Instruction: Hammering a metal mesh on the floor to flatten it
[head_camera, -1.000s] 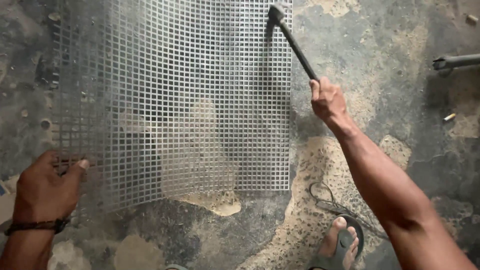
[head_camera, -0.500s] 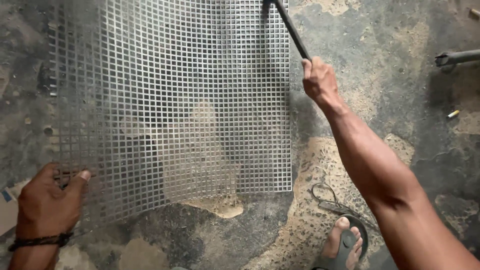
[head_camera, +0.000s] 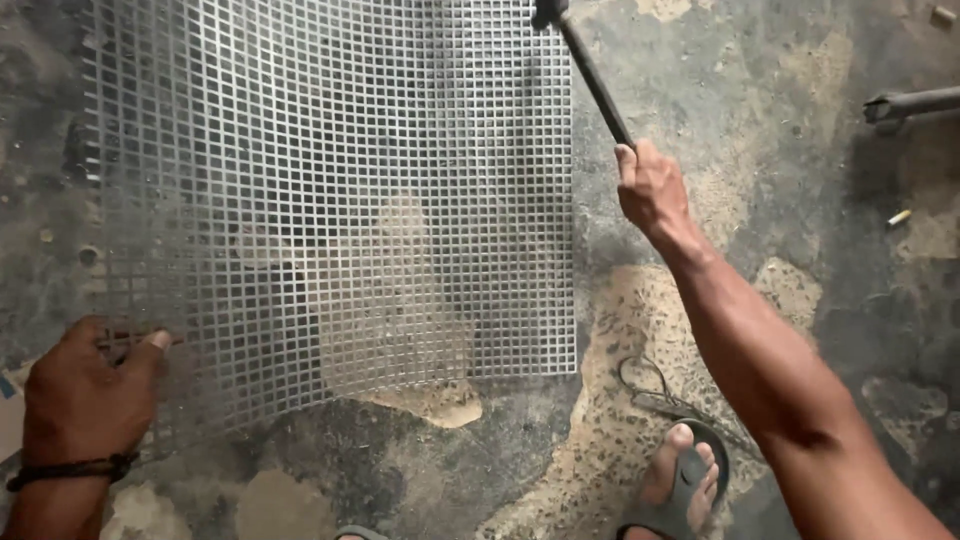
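Stained concrete floor, dark patches, pale worn spots. Wire mesh sheet lies flat, left-centre, runs far past frame top; near edge curls slightly. Left hand closed on mesh near-left corner, thumb on top, dark wristband. Right hand fisted round hammer handle; long axis slants far-left, head at mesh far-right edge, partly cut off. Metal pipe far right. Sandalled foot near right. Bare floor right of mesh.

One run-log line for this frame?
left hand: pinning mesh corner | right hand: gripping hammer handle | hammer head: at mesh right edge
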